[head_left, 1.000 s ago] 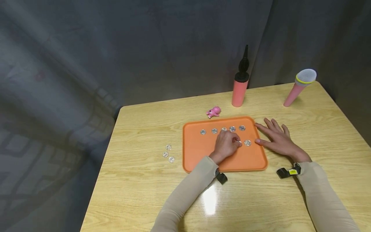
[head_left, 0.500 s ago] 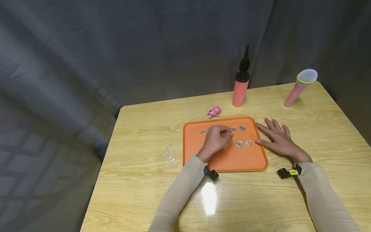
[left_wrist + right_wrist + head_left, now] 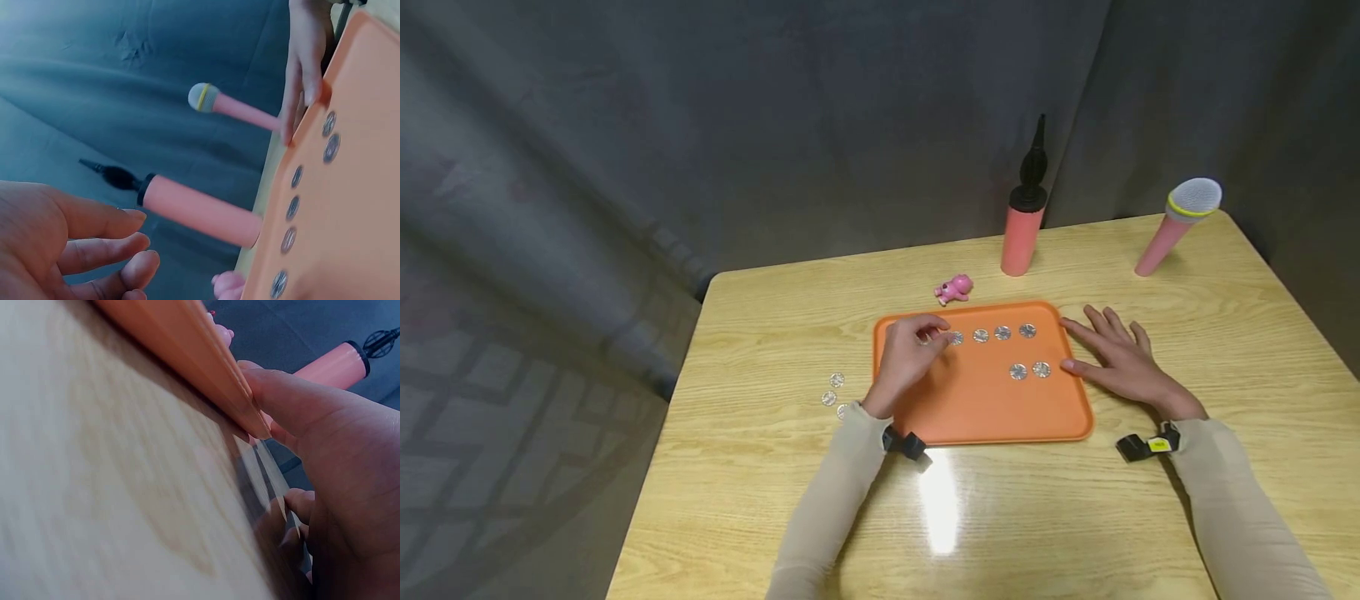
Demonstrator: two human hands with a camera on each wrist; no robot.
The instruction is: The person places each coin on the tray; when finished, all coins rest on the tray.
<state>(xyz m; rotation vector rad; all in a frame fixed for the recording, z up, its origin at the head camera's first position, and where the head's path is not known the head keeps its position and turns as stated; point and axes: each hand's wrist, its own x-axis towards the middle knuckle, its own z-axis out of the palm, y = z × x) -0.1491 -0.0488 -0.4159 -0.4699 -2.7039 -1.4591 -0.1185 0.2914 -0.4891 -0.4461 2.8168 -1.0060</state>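
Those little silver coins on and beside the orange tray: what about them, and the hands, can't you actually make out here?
- Coin faces: too small in the head view, blurred in the left wrist view.
- Third loose coin on the table: partly covered by the left sleeve.
- Leftmost tray coin: under the left hand; touch unclear.
- Right hand: the right wrist view is too close and blurred; only the thumb meets the tray rim.

Orange tray (image 3: pixel 977 408) flat on table, silver coins (image 3: pixel 1002 333) lying inside in rows

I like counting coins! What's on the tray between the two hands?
Coins lie on the tray between the left hand and right hand, in the head view.
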